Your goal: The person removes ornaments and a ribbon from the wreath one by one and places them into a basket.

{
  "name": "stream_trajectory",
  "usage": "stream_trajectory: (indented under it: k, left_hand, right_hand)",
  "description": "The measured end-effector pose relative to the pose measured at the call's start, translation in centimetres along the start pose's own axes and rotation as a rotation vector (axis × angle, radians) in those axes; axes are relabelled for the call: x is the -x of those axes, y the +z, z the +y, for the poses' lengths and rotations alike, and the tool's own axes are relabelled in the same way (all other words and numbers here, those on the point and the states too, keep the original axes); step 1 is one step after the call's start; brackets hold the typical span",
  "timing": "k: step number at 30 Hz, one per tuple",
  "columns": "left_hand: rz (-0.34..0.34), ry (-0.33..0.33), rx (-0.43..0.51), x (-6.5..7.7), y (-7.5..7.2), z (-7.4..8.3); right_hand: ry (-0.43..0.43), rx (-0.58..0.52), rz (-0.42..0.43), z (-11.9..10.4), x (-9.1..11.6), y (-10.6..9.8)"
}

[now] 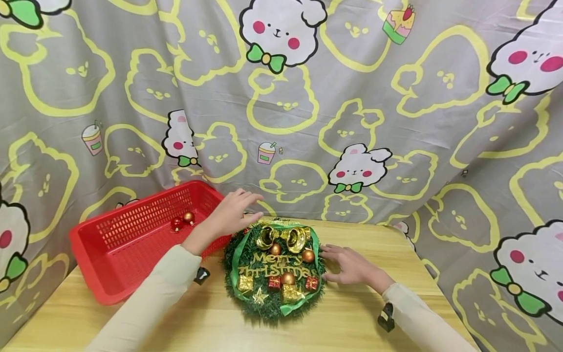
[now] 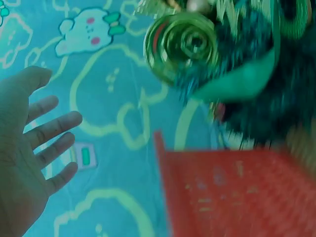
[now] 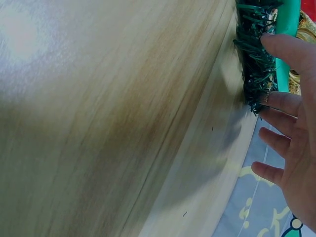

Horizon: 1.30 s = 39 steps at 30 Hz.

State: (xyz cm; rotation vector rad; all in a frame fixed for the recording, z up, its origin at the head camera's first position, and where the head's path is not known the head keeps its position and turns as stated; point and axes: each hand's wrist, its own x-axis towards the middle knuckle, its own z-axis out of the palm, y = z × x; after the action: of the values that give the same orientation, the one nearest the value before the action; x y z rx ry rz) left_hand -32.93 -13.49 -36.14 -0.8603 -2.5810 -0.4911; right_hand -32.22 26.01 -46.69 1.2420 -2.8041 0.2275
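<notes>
A green tinsel Christmas wreath (image 1: pixel 264 310) lies on the table, with gold "Merry Christmas" lettering (image 1: pixel 277 269), two gold bells (image 1: pixel 296 239), a green ribbon (image 1: pixel 238 254), copper baubles (image 1: pixel 308 255) and small gift boxes (image 1: pixel 274 282). My left hand (image 1: pixel 230 215) hovers over its upper left side, fingers spread and holding nothing. In the left wrist view that hand (image 2: pixel 29 133) is apart from the wreath. My right hand (image 1: pixel 349 265) is at the wreath's right edge. In the right wrist view its thumb and upper fingertips touch the tinsel (image 3: pixel 254 54).
A red plastic basket (image 1: pixel 132 225) stands left of the wreath, holding a red bauble (image 1: pixel 177 224) and a copper bauble (image 1: pixel 189 217). Behind the wooden table (image 1: pixel 374 322) hangs a grey curtain (image 1: pixel 290 146) with cartoon prints. My left forearm passes over the basket's right side.
</notes>
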Motion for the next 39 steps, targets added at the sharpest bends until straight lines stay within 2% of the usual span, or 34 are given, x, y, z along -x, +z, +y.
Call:
stream_trajectory:
  k: [8, 12, 17, 21, 24, 27, 39]
  left_hand:
    - [-0.028, 0.016, 0.093, -0.5, 3.4, 2.0]
    - [-0.058, 0.049, 0.105, -0.7, 5.0, 2.5]
    - [-0.146, 0.078, 0.113, -0.9, 6.4, 2.6]
    - [-0.238, 0.056, 0.105, -1.0, 7.0, 2.6]
    - [-0.278, 0.033, 0.101, -1.1, 7.3, 2.6]
    - [-0.303, 0.026, 0.096, -1.2, 7.6, 2.7]
    - [-0.367, 0.074, 0.045, -1.7, 8.7, 2.3]
  right_hand:
    - [-0.003, 0.009, 0.005, 0.1, 0.0, 0.1]
    - [-0.002, 0.007, 0.009, 0.1, 0.1, 0.0]
    - [0.003, -0.001, 0.003, 0.0, 0.1, 0.0]
    - [0.002, -0.011, 0.001, 0.0, 0.2, 0.0]
    - [0.002, -0.016, 0.000, 0.1, 0.2, 0.1]
    - [0.006, -0.016, -0.004, 0.1, 0.2, 0.1]
    - [0.006, -0.026, -0.011, 0.2, 0.2, 0.2]
